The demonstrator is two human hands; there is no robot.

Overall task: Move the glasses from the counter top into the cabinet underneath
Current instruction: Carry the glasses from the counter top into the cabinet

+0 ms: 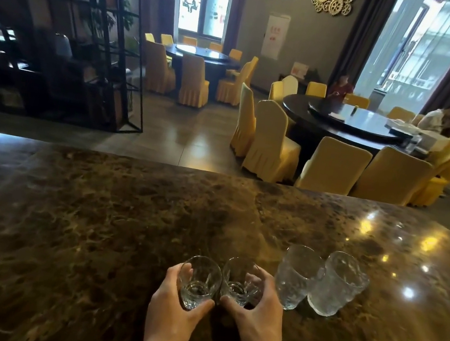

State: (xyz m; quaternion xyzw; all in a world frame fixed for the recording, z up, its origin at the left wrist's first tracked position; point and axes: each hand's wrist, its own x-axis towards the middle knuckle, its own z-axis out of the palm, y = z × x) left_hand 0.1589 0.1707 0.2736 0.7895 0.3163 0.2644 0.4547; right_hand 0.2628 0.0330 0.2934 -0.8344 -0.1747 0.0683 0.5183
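Forearms run off the bottom edge, and the cabinet below is out of sight. Left hand point(176, 314) is wrapped around a small clear glass point(198, 281); right hand point(256, 319) curls round its twin point(240, 281), touching beside it. Just right of that hand stand two taller textured glasses point(318, 281), pressed together. Dark marble counter point(91, 223) lies bare beyond and to the left.

We are gripping two small clear glass tumblers side by side on the brown marble counter top point(91, 223): our left hand point(174, 315) is wrapping the left tumbler point(198, 282), our right hand point(256, 317) the right tumbler point(240, 281). Just right of our right-hand grip, two textured clear glass mugs point(318, 281) are standing upright, touching.
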